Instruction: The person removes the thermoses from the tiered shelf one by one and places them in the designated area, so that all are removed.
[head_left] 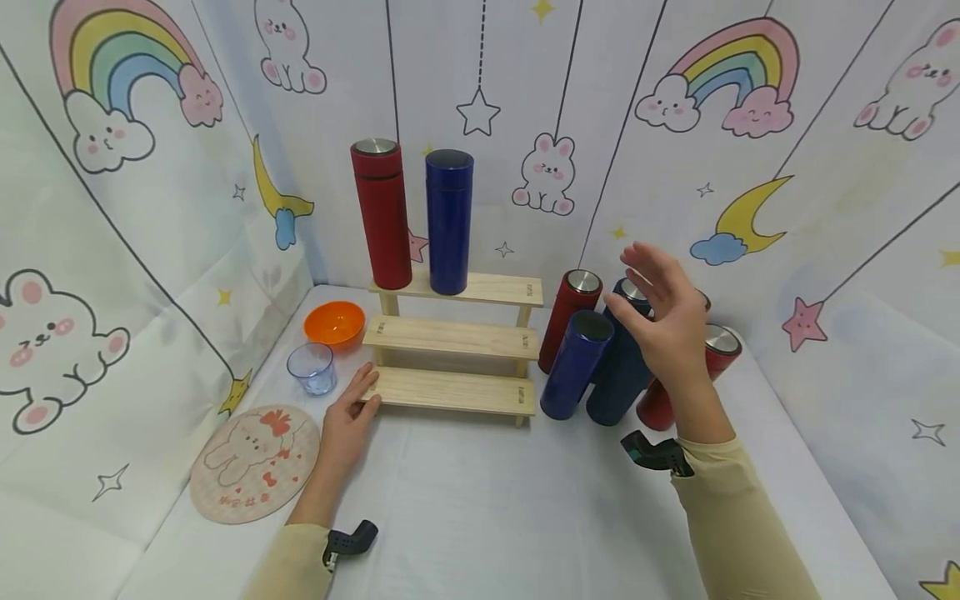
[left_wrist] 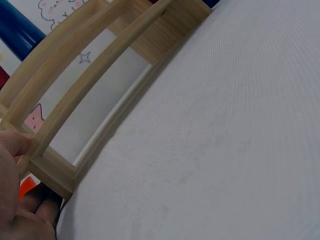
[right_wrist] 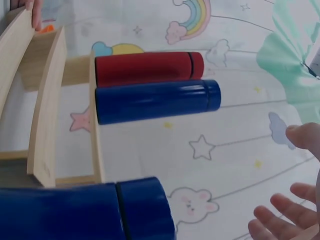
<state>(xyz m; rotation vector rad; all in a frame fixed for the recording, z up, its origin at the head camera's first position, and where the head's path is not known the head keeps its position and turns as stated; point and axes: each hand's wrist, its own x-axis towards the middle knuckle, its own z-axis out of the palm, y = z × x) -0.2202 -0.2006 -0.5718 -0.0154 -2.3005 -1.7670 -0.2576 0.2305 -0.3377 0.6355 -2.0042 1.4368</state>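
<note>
My left hand (head_left: 351, 421) holds the left end of the lowest step of a three-tier wooden shelf (head_left: 450, 390). In the left wrist view its thumb lies over the step and its fingers reach round the end. A red thermos bottle (head_left: 382, 221) and a blue thermos bottle (head_left: 448, 225) stand upright side by side on the top step. My right hand (head_left: 667, 321) hovers with thumb and fingers spread, nothing between them. Beneath it stand several more bottles, among them a dark blue thermos (head_left: 618, 375), a shiny blue thermos (head_left: 573, 367) and a red thermos (head_left: 562, 317).
An orange bowl (head_left: 334, 325) and a clear bluish glass cup (head_left: 312, 371) sit left of the shelf. Nearer me lies a round rabbit-printed mat (head_left: 255, 467). Patterned cloth walls (head_left: 862, 392) rise at the back and both sides of the white table (head_left: 480, 508).
</note>
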